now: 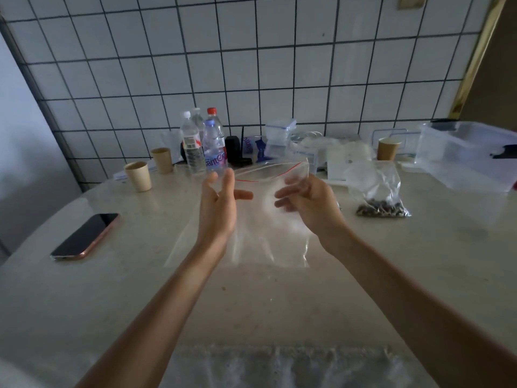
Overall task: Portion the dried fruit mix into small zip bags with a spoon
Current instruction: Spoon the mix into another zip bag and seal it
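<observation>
Clear plastic zip bag [260, 219], empty, held above the table [112, 289] between my hands; its red-lined mouth points away toward the bottles [201, 144], long axis running from me to wall. Left hand [218, 203] fingers straight and spread at the left edge; right hand [305, 200] fingers curled, gripping the right side. Partly filled fruit bag [380, 191] sits at right.

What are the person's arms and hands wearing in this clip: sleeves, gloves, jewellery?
Nothing visible. The left hand and the right hand are bare, with no gloves, rings or watch showing. Both forearms are bare right to the bottom of the frame, so no sleeves show.
</observation>
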Motion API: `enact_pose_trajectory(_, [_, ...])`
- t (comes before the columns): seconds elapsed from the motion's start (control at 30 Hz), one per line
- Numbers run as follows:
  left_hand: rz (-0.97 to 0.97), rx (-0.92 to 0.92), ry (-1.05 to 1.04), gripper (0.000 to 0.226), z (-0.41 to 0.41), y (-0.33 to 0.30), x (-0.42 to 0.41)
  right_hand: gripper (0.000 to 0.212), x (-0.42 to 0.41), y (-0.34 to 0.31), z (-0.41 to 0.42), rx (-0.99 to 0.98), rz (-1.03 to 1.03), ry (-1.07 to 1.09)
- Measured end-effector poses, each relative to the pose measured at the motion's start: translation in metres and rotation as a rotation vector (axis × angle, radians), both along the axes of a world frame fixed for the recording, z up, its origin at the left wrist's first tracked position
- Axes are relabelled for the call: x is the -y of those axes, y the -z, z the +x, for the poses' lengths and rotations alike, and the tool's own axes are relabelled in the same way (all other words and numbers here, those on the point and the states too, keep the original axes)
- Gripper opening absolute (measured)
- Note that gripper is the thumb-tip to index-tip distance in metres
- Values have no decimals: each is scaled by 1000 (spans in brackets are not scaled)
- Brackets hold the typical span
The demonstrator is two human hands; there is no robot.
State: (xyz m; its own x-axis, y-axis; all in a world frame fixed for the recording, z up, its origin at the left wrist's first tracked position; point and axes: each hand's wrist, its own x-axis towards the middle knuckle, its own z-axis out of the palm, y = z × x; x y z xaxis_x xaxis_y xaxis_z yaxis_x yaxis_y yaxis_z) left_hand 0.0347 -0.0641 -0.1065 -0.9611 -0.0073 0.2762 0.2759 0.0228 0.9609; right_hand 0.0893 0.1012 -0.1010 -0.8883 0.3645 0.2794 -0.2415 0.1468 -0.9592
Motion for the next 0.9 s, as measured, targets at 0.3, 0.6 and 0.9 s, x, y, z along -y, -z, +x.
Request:
enact_pose_trajectory(0.3, [-353, -137, 9, 36, 4, -8, -22, 56, -19, -7, 33, -29, 268, -147])
enact_pose_trajectory(0.6, [-423, -417, -68, 20, 4, -11, -7, 5, -47, -15, 38, 41, 331, 312])
enact_pose_trajectory(0.9, [284, 273, 421, 14, 20, -25, -15, 20, -58, -23, 50, 106, -241, 68])
